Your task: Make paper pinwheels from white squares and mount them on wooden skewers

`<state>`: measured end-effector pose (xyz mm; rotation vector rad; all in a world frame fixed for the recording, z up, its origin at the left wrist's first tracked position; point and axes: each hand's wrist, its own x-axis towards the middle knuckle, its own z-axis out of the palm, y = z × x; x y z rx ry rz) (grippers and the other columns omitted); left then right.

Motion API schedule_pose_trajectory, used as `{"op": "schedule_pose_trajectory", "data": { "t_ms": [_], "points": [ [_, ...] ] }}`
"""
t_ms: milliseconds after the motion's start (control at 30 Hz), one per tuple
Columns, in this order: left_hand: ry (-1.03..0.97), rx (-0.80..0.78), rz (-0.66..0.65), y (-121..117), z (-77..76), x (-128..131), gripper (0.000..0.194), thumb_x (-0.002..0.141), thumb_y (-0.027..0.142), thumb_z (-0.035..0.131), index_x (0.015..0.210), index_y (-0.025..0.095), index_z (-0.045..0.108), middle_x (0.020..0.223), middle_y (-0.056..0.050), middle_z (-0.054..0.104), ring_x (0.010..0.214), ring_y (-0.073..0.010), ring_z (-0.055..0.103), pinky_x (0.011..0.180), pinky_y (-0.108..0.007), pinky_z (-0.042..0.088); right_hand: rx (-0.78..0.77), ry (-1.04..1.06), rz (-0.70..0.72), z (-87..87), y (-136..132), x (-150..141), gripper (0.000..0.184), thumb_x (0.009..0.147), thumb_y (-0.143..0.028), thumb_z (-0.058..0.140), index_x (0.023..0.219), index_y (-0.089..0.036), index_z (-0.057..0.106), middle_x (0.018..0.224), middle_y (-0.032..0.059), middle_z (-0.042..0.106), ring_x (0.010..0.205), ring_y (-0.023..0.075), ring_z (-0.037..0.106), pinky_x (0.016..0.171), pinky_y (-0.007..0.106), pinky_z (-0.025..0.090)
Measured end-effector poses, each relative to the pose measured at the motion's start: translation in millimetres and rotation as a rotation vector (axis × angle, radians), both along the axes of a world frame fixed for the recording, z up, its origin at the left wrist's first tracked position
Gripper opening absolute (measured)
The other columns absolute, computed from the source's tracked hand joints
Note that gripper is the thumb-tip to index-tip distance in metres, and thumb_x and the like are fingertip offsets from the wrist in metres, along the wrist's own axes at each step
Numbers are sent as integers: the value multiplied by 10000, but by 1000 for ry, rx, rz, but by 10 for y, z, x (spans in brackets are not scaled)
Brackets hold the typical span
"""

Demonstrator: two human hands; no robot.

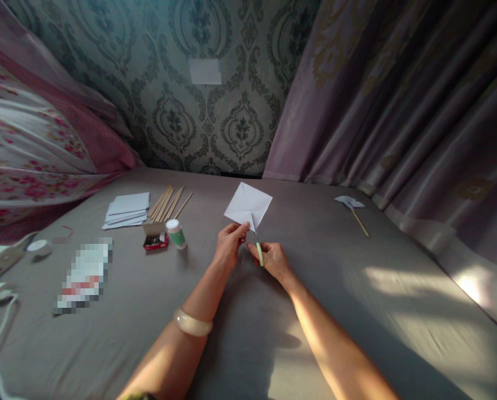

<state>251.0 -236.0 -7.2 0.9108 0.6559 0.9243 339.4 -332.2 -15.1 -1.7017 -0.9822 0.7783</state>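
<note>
In the middle of the head view, my left hand (230, 243) pinches the near corner of a square sheet of white paper (247, 203), which is held up with a corner toward me. Faint crease lines run across the sheet. My right hand (275, 258) is closed round the pale green handle of a pair of scissors (259, 253). The scissor blades point away from me and meet the paper's near corner, close to my left fingertips. How far the blades are apart is too small to tell.
To the left lie a stack of white paper (126, 210), several wooden sticks (165, 204), a small red box (155, 241) of dark pins and a white-capped bottle (176, 234). A power strip (2, 258) sits far left. A paper pinwheel (350, 202) on a stick lies right.
</note>
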Motion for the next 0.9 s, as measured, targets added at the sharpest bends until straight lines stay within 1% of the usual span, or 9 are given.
{"op": "schedule_pose_trajectory", "data": {
  "t_ms": [300, 467, 700, 900],
  "points": [
    [4, 6, 4, 1, -3, 4, 319, 507, 351, 812, 534, 151, 566, 535, 27, 495, 492, -63, 423, 490, -210, 327, 8, -46, -3, -22, 5, 16, 485, 675, -585, 628, 479, -149, 549, 431, -26, 448, 446, 89, 383, 457, 226, 281],
    [12, 10, 6, 12, -32, 17, 322, 503, 367, 811, 539, 147, 578, 529, 21, 500, 497, -68, 431, 484, -209, 327, -2, -64, -3, -35, 9, 20, 492, 679, -597, 613, 496, -143, 562, 437, -23, 455, 450, 91, 385, 458, 227, 281],
    [-11, -15, -6, 44, -73, 49, 334, 482, 361, 824, 546, 140, 581, 524, 28, 498, 482, -55, 424, 473, -199, 310, 19, -65, -17, -78, 19, 24, 471, 698, -560, 618, 499, -136, 569, 440, -21, 480, 445, 84, 387, 463, 222, 281],
    [-3, -30, -6, 66, -85, 54, 387, 435, 391, 839, 554, 140, 570, 509, 39, 486, 472, -51, 424, 461, -192, 299, -15, -143, -44, -69, 38, 12, 486, 706, -574, 599, 494, -136, 593, 429, -6, 523, 443, 98, 437, 477, 226, 317]
  ]
}}
